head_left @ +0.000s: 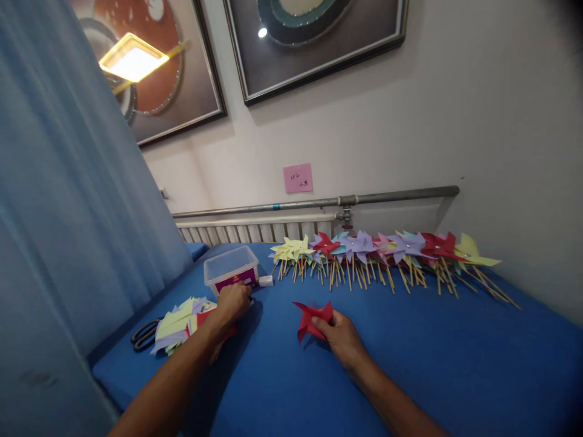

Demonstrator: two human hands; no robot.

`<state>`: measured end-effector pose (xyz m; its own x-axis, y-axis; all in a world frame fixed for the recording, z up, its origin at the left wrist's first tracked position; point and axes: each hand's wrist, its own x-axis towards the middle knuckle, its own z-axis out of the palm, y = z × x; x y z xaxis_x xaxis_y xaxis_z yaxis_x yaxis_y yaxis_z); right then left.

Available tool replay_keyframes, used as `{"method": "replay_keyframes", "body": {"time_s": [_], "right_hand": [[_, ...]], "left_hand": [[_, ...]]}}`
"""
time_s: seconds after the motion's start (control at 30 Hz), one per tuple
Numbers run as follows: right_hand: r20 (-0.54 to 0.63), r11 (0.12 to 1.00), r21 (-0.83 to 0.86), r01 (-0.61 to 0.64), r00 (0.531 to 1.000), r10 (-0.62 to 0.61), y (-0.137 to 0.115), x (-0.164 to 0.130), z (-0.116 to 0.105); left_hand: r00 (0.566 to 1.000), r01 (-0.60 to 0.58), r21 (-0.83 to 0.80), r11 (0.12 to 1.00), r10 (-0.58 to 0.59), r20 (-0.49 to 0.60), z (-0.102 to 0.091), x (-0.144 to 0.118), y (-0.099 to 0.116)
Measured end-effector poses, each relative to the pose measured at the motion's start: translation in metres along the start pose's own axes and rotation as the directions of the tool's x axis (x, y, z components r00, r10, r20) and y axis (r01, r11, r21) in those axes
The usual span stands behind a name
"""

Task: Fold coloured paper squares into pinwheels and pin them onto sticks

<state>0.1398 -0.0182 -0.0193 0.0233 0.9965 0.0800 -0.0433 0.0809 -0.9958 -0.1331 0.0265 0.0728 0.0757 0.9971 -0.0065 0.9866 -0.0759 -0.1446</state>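
Observation:
My right hand pinches a red paper pinwheel between thumb and fingers, above the blue cover. No stick shows on this pinwheel. My left hand reaches down just in front of a clear plastic box with a purple label. Its fingers are curled closed, and what they hold, if anything, is hidden behind the hand. Partly under my left forearm lies a pile of cut paper sheets in yellow, purple and red. Some wooden sticks poke out beside that forearm.
Finished pinwheels on sticks lie in a long row at the back of the blue-covered table. Black-handled scissors rest left of the paper pile. A small white box sits beside the plastic box. A blue curtain hangs at left.

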Motion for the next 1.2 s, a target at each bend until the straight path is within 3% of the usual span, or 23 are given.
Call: {"method": "replay_keyframes", "body": {"time_s": [0.13,0.23,0.3,0.43,0.57,0.67,0.87,1.2], "right_hand": [[-0.021,0.999,0.031,-0.033,0.999,0.033,-0.001,0.000,-0.001],[-0.053,0.999,0.017,-0.038,0.998,0.039,0.002,0.001,-0.002],[-0.065,0.999,-0.002,-0.040,0.997,0.039,0.002,0.001,-0.003],[-0.070,0.999,0.009,-0.051,0.996,0.052,-0.001,-0.001,-0.004],[-0.065,0.998,0.035,-0.060,0.996,0.062,-0.009,-0.003,-0.003],[-0.072,0.995,0.068,-0.071,0.995,0.076,-0.012,-0.005,-0.002],[-0.078,0.990,0.111,-0.082,0.993,0.091,-0.012,-0.003,-0.002],[-0.091,0.994,0.067,-0.083,0.992,0.088,-0.007,-0.002,-0.003]], "left_hand": [[0.988,-0.105,-0.018,0.994,0.102,-0.113,0.000,-0.016,0.012],[0.960,-0.278,-0.065,0.958,0.274,-0.055,0.008,-0.025,0.032],[0.951,-0.309,-0.085,0.947,0.308,-0.035,0.016,-0.027,0.044],[0.960,-0.280,-0.241,0.929,0.277,-0.047,0.034,-0.024,0.050],[0.971,-0.239,-0.555,0.797,0.206,-0.121,0.050,-0.019,0.038],[0.988,-0.154,-0.676,0.721,0.102,-0.115,0.057,-0.016,0.035],[0.999,-0.050,-0.699,0.714,0.044,-0.027,0.058,-0.014,0.043],[0.999,-0.037,-0.606,0.795,0.050,0.004,0.055,-0.017,0.047]]}}
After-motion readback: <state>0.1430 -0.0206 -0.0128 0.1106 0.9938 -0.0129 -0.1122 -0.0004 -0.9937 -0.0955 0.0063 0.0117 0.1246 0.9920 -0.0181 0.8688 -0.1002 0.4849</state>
